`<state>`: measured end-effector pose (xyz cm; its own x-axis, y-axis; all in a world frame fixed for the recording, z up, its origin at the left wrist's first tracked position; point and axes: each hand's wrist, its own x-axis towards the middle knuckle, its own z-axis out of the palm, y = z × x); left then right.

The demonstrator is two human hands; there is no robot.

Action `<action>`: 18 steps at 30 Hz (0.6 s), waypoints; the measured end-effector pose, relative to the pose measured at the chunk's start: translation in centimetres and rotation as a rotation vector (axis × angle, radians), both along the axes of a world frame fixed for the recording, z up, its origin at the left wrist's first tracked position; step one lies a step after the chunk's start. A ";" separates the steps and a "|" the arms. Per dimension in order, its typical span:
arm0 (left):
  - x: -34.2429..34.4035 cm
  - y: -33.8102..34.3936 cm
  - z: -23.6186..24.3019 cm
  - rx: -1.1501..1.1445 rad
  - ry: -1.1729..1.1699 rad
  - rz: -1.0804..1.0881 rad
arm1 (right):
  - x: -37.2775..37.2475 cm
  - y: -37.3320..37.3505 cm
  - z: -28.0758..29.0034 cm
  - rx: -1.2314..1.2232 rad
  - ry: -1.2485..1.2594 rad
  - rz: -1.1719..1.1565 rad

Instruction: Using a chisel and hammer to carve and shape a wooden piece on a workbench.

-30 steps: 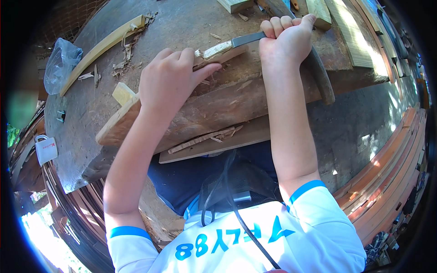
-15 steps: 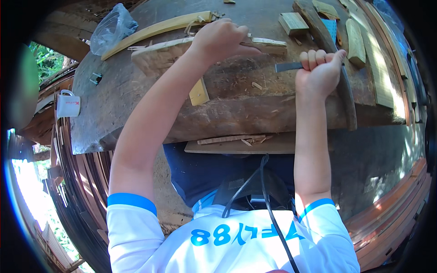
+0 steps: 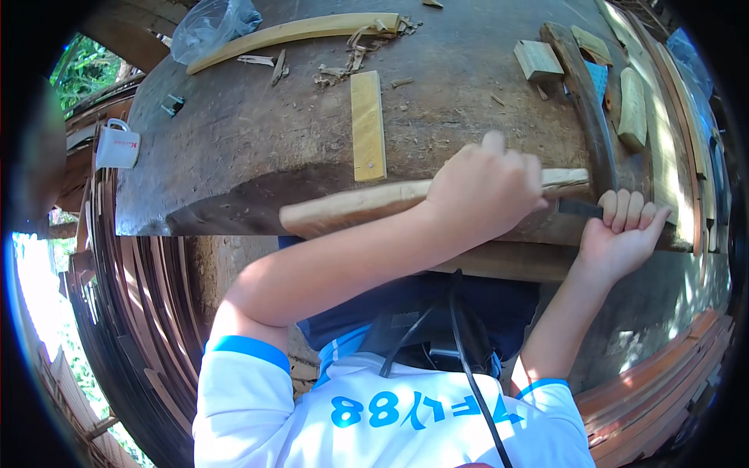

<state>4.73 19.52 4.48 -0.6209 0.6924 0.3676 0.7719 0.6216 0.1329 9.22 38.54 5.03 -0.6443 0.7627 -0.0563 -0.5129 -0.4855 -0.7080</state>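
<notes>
Workbench (image 3: 257,125): worn, scattered with shavings (image 3: 355,58)
Wood piece (image 3: 374,203): along workbench's near edge
Left hand (image 3: 485,191): clamped over wood piece
Right hand (image 3: 622,236): apart from left, wrapped around chisel (image 3: 580,208), workbench's near-right

My left hand (image 3: 485,187) is a bit blurry, and it covers part of the long piece of wood (image 3: 351,204). My right hand (image 3: 620,234) wraps around the tool (image 3: 579,208), so I can't see its handle. I can't tell if its blade touches the wood. The top edge cuts off the plastic bag (image 3: 214,33). The bottom edge cuts off my shirt (image 3: 413,421). A dark stick (image 3: 581,109) hides some of a blue thing (image 3: 597,78). One little dark thing (image 3: 172,104) is too small to tell.
</notes>
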 end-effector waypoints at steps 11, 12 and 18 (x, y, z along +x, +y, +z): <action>-9.1 -7.2 -1.1 -0.226 0.115 0.092 | 0.8 0.6 -1.9 -0.072 0.000 0.044; -9.5 -7.5 -0.8 -0.251 0.168 0.094 | 0.7 0.5 -2.0 -0.064 0.012 0.064; -3.4 -4.2 -1.6 -0.105 0.141 0.112 | 1.5 1.1 -2.2 -0.016 0.106 0.133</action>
